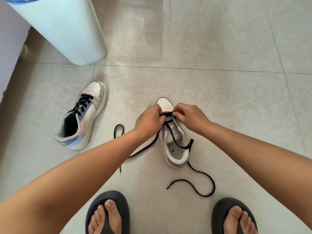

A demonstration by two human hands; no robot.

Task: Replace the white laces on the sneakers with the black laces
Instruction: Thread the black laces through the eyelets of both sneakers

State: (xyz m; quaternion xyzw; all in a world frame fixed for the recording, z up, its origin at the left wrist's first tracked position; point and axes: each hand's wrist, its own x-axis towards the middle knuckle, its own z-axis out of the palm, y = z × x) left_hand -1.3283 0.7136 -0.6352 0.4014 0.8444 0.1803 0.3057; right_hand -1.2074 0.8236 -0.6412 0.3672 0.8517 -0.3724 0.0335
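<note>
A white and pastel sneaker (176, 150) stands on the floor in front of me, toe pointing away. A black lace (205, 176) runs across its lowest eyelets, and both loose ends trail over the tiles to the left and right. My left hand (148, 119) pinches the lace at the left eyelet. My right hand (190, 115) pinches it at the right eyelet. A second sneaker (81, 117) lies to the left, fully laced in black. No white laces are in view.
A pale blue bin (64, 29) stands at the back left beside a wall. My feet in dark sandals (108, 213) sit at the bottom edge. Grey floor tiles (219, 48) spread all around.
</note>
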